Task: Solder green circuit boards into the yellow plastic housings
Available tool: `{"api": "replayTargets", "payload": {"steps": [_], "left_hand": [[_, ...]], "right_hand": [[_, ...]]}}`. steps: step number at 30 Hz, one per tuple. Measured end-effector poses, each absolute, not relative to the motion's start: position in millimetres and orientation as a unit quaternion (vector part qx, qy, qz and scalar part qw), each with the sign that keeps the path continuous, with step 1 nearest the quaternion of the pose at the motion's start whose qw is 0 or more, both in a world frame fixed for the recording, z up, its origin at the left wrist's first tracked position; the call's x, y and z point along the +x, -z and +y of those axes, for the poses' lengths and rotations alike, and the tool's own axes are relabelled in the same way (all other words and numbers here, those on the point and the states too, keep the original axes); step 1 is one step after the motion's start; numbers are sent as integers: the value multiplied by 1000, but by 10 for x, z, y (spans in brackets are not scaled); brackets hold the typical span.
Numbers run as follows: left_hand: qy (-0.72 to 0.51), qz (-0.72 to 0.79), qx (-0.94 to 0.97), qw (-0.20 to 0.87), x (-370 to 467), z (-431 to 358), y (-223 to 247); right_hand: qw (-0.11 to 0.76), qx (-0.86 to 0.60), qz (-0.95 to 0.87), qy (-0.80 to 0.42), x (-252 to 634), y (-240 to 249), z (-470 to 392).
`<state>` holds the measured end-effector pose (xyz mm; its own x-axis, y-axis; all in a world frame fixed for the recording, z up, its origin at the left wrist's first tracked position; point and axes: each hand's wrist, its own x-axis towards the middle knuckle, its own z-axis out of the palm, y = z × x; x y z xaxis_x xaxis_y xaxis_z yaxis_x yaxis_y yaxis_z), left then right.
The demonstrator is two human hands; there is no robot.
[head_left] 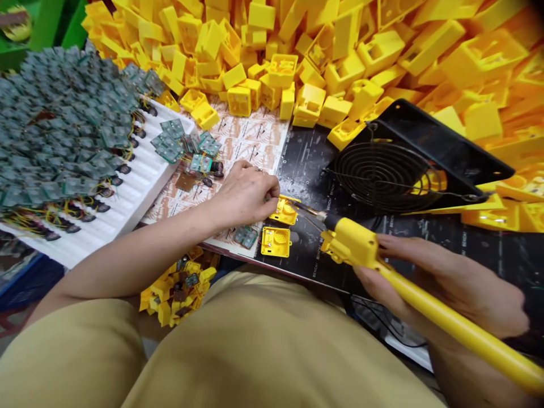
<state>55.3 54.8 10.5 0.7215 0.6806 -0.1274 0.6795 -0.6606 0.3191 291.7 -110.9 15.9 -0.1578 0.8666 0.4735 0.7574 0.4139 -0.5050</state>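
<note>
My right hand is wrapped round a yellow soldering gun, whose metal tip points left over a small open yellow case. At that case's left edge, my left hand has its fingers curled together; whatever they pinch is hidden. A second open yellow case with a round perforated patch lies just in front of it, nearer to me. Beside that one, to the left, is a loose green circuit board. More boards with small dark round parts lie behind my left wrist.
Yellow cases are heaped across the back. A black fan with a wire guard stands at the right. Many wired circuit boards cover a white foam slab at left. More yellow pieces sit below the table edge.
</note>
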Motion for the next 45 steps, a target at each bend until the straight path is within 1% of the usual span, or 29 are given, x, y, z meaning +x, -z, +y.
{"api": "replayTargets", "payload": {"steps": [2,4,8,14,17,20,24,26,28,32,34,37,39,41,43,45], "left_hand": [[6,371,914,167,569,550,-116],[14,367,916,162,580,555,-128],[18,347,927,143,595,569,-149],[23,308,949,66,621,584,-169],[31,300,952,49,635,587,-187],[37,303,951,56,649,586,-210],[43,305,949,63,667,580,-232],[43,300,952,54,672,578,-234],[42,295,953,47,673,578,-231],[34,292,954,52,667,588,-220],[30,293,954,56,669,593,-219],[42,296,953,58,682,590,-235],[55,300,950,57,694,581,-257],[64,304,949,55,705,568,-284],[71,304,949,51,718,555,-309],[75,304,949,45,733,544,-325]], "right_hand": [[393,-490,-776,-67,2855,-142,-1012],[399,-469,-786,-53,2817,-140,-946],[384,-464,-797,-32,2774,-169,-868],[375,-421,-825,-31,2771,-223,-844],[350,-441,-825,-56,2834,-252,-910],[322,-480,-813,-77,2859,-247,-944],[376,-424,-822,-46,2808,-201,-892],[377,-413,-828,-49,2798,-209,-891],[359,-436,-822,-68,2817,-247,-937],[361,-526,-764,-94,2890,-318,-1068],[368,-536,-755,-85,2915,-314,-1085],[369,-509,-775,-63,2904,-290,-1063],[384,-510,-768,-61,2860,-288,-1065],[401,-571,-713,-70,2817,-285,-1104],[392,-638,-659,-68,2819,-253,-1165],[373,-637,-674,-40,2877,-192,-1222]]}}
